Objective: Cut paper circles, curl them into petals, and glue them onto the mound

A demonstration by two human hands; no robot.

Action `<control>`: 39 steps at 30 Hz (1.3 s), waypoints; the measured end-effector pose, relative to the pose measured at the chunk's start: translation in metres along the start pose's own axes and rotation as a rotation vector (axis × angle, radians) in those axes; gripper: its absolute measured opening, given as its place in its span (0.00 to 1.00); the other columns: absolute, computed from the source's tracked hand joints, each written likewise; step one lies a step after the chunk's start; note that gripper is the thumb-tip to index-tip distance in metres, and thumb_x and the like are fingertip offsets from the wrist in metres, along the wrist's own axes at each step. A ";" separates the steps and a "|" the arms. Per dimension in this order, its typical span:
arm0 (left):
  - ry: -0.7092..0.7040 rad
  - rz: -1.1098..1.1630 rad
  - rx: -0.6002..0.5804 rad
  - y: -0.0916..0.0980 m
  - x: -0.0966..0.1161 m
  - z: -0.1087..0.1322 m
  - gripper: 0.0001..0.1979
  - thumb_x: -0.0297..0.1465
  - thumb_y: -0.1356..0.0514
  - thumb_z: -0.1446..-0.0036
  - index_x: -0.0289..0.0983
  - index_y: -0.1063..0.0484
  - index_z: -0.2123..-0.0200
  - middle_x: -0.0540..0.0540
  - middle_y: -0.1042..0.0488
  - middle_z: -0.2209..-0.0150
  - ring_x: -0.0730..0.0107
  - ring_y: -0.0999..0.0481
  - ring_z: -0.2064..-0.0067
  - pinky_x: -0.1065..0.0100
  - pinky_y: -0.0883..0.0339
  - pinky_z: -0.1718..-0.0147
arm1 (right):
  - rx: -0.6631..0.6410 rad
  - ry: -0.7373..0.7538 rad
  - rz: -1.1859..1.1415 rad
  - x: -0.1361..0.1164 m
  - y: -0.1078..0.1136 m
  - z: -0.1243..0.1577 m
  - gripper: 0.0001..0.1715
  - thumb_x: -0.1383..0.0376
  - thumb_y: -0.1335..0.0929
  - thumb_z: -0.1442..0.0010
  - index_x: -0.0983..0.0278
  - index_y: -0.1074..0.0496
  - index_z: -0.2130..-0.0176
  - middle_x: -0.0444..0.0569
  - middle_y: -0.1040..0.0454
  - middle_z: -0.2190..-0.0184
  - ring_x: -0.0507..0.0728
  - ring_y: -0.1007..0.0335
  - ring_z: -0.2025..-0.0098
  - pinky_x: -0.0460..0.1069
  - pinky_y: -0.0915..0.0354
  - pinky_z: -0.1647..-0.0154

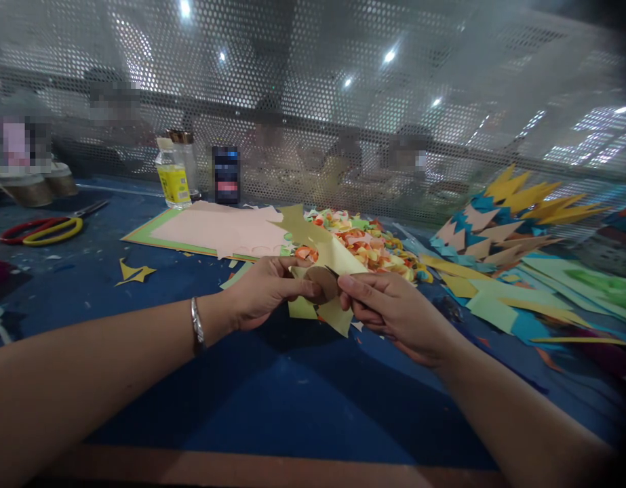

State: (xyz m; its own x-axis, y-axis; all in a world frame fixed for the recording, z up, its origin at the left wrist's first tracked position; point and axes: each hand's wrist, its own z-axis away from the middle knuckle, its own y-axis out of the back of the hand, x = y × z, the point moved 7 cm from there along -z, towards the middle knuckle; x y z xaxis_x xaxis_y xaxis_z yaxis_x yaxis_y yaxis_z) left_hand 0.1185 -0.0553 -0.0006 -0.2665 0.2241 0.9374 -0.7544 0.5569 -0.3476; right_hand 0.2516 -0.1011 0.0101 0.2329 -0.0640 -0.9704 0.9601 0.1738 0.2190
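My left hand [264, 291] pinches a sheet of yellow paper [329, 254] together with a round brown card disc [320, 281] laid on it. A metal bracelet [197, 325] sits on that wrist. My right hand [394, 312] is closed just right of the disc, and a dark scissor blade [334, 272] pokes out from it at the paper's edge. The rest of the scissors is hidden in the fist. Both hands hover low over the blue table [272, 400].
A heap of coloured paper scraps [366, 245] lies behind the hands. Pink and green sheets [211, 230] lie to the left, with red-and-yellow scissors [48, 227], a glue bottle [173, 177] and a dark can [226, 174]. Jagged paper offcuts [506, 224] are piled at right. A perforated screen [313, 102] stands behind the table.
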 end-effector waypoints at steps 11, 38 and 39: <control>-0.043 -0.143 -0.103 -0.012 0.012 0.004 0.02 0.24 0.37 0.55 0.32 0.23 0.75 0.44 0.24 0.73 0.73 0.29 0.69 0.70 0.38 0.66 | 0.001 0.045 0.078 0.000 0.002 -0.001 0.26 0.46 0.35 0.42 0.64 0.34 0.76 0.35 0.52 0.88 0.45 0.61 0.85 0.44 0.61 0.84; -0.067 -0.209 -0.048 -0.003 0.004 0.001 0.08 0.26 0.36 0.57 0.32 0.23 0.70 0.47 0.24 0.72 0.74 0.30 0.69 0.70 0.41 0.69 | 0.020 0.095 0.174 -0.004 0.004 -0.002 0.26 0.47 0.34 0.42 0.65 0.33 0.77 0.35 0.51 0.88 0.45 0.58 0.84 0.45 0.58 0.82; -0.063 -0.202 -0.057 -0.004 0.003 0.002 0.08 0.26 0.36 0.57 0.32 0.22 0.69 0.47 0.24 0.71 0.74 0.30 0.69 0.70 0.41 0.68 | 0.020 0.096 0.177 -0.004 0.004 -0.002 0.26 0.46 0.34 0.42 0.65 0.33 0.77 0.35 0.51 0.88 0.45 0.58 0.84 0.45 0.58 0.82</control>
State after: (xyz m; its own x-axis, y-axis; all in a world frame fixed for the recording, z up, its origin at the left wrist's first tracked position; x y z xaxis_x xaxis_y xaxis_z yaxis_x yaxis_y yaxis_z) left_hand 0.1196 -0.0580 0.0037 -0.1516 0.0539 0.9870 -0.7617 0.6300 -0.1514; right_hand 0.2546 -0.0986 0.0145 0.3831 0.0599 -0.9217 0.9088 0.1539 0.3878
